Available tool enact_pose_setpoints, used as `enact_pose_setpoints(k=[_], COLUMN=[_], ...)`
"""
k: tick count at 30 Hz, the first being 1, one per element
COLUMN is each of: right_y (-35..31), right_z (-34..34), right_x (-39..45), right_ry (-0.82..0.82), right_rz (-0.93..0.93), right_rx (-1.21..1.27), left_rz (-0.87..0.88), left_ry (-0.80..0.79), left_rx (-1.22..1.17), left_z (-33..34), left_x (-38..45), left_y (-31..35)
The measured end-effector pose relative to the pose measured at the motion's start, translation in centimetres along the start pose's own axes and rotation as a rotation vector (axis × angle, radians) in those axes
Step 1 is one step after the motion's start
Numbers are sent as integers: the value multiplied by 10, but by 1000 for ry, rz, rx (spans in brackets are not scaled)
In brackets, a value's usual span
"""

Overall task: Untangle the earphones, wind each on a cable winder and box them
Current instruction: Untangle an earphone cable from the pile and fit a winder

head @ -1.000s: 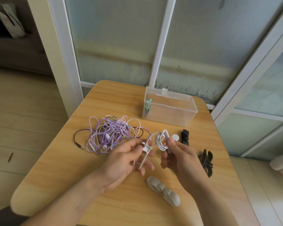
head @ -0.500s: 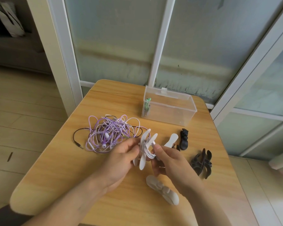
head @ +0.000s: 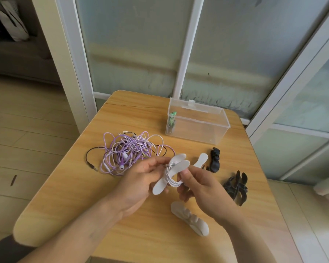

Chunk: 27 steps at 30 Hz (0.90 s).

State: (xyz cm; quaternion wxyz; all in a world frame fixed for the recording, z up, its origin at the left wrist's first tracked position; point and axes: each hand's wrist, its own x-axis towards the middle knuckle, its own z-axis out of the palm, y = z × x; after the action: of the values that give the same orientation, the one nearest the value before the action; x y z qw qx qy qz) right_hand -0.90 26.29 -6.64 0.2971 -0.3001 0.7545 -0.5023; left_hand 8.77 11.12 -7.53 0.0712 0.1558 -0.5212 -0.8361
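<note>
Both hands (head: 141,179) (head: 199,184) grip one white winder (head: 171,172), its long axis tilted up-right.

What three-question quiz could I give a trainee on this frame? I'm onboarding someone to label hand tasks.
1. True or false: the clear box holds nothing.
2. What does the left hand grip? A) black winder B) white winder C) audio plug
3. Fill in: the right hand pinches the white ____ wound on that winder.

Key: 1 false, a green earphone bundle lies inside; 2 B; 3 cable.
</note>
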Motion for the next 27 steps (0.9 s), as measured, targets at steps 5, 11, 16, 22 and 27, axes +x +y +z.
enact_pose_setpoints(k=[5,11,16,22,27], right_y=[2,-1,1,1,2], right_z=[11,22,29,30,25], right_x=[-2,-1,-1,-1,-1], right_ry=[-16,135,201,207,435], right_rz=[61,70,85,80,-38], right_rx=[-30,226,350,341,-143], left_rz=[31,272,423,501,436], left_ry=[-121,-21,-7,-54,14], left_rx=[38,-115,-62,133,351], left_z=[4,5,3,3,3], left_x=[-3,2,3,-2,-2], left_y=[-4,-6,-11,-12,-19])
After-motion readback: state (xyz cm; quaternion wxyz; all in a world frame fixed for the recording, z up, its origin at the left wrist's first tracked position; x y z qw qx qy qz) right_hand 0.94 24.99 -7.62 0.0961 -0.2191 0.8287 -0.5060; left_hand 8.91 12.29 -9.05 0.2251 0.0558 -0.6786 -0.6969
